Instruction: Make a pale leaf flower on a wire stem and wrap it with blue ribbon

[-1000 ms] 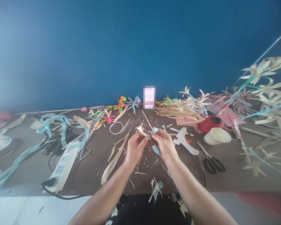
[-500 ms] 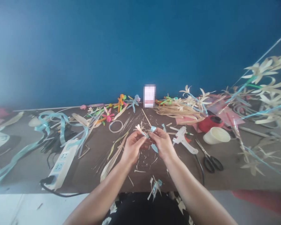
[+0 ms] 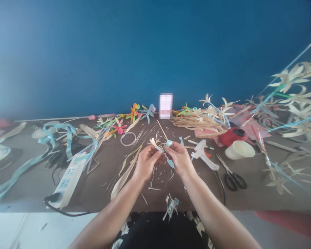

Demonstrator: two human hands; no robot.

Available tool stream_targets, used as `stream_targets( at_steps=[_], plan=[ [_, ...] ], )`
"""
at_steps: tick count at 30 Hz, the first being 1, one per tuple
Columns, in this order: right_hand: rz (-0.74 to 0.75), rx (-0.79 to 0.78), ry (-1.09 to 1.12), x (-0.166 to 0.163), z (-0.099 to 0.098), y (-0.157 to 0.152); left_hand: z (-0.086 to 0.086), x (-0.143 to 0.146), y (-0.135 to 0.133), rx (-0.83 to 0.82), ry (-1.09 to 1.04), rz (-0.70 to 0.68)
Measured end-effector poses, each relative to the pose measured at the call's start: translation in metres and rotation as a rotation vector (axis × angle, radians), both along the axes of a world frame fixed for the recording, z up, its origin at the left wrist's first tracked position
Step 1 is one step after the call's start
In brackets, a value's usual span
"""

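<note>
My left hand (image 3: 147, 162) is closed, thumb against fingers, around a small cream husk flower (image 3: 153, 142) whose frayed tip sticks up above the fingers. Its stem is mostly hidden between my hands. Pinched in my right hand (image 3: 180, 158) is a light blue ribbon (image 3: 169, 142); one part shows above the fingertips and another hangs below them. The fingertips of both hands meet where ribbon and flower come together. A white hot glue gun (image 3: 202, 154) lies just right of my right hand, and black-handled scissors (image 3: 232, 174) rest beyond it.
A white power strip (image 3: 69, 178) with a black cord is at left, near long blue ribbon (image 3: 20, 174). A tape roll (image 3: 128, 139) lies behind my left hand. At right are a white cup (image 3: 239, 150), a red round object (image 3: 232, 136) and several husk flowers (image 3: 290, 76). Scraps litter the brown table.
Almost nothing differs. The hanging part of the blue ribbon has shifted slightly at my right fingertips; both hands keep their hold in the same place.
</note>
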State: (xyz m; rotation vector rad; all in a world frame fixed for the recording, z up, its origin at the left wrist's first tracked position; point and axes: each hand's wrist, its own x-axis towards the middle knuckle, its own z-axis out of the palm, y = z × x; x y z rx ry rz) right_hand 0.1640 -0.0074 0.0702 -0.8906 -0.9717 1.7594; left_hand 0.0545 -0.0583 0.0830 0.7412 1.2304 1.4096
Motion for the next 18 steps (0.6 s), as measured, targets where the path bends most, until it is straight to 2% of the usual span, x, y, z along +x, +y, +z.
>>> stream_targets(
  at_steps=[4,10,14,18],
  plan=[
    [-0.027,0.036,-0.039,0.001,-0.001,-0.003,-0.004,0.000,0.000,0.008,0.056,0.030],
    [-0.113,0.231,-0.192,0.001,0.001,-0.015,-0.007,-0.001,0.002,0.042,0.182,0.099],
    [-0.197,0.372,-0.334,0.000,0.000,-0.024,-0.010,0.001,0.003,0.035,0.124,0.130],
    [-0.202,0.475,-0.463,0.002,0.002,-0.030,-0.011,0.001,0.000,-0.027,0.013,0.122]
  ],
)
